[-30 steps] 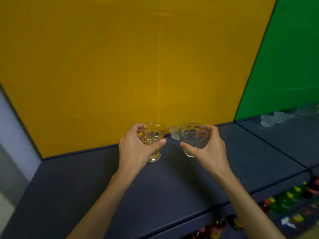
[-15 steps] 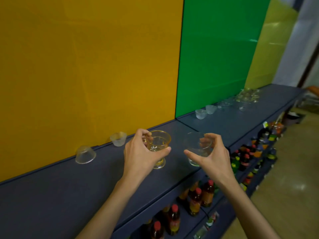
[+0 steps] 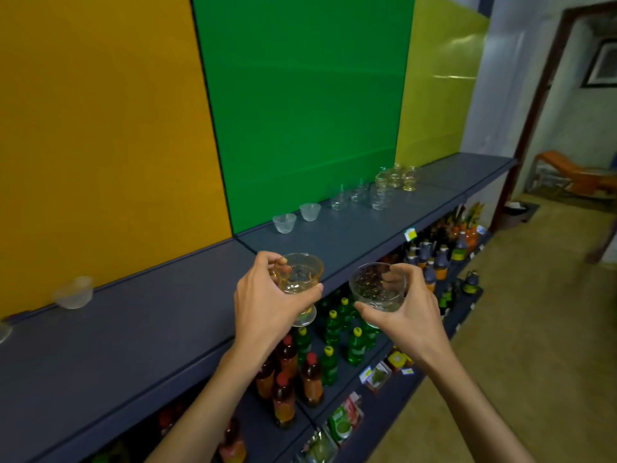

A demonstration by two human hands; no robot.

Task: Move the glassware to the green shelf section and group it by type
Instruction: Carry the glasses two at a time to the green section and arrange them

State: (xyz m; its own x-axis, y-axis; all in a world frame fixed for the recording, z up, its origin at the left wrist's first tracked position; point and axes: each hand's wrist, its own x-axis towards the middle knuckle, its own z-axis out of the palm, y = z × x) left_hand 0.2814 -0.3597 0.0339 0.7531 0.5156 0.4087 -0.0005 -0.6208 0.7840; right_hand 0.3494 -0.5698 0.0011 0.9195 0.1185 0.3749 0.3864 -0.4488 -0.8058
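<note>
Glassware — 2 empty footed glasses [image 3: 378, 290], 1 per hand [image 3: 267, 304].

Dim, even indoor light. Pale horizontal glare streaks cross the glossy green wall panel [image 3: 300, 105] and the yellow-green panel [image 3: 440, 78]. Wide-angle distortion bends the dark blue shelf [image 3: 100, 345]. A frosted glass cup [image 3: 72, 292] at left is motion-blurred; edges are soft.

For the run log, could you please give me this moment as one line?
left hand: holds amber footed glass | right hand: holds clear glass bowl | both off dark blue shelf, green section
</note>
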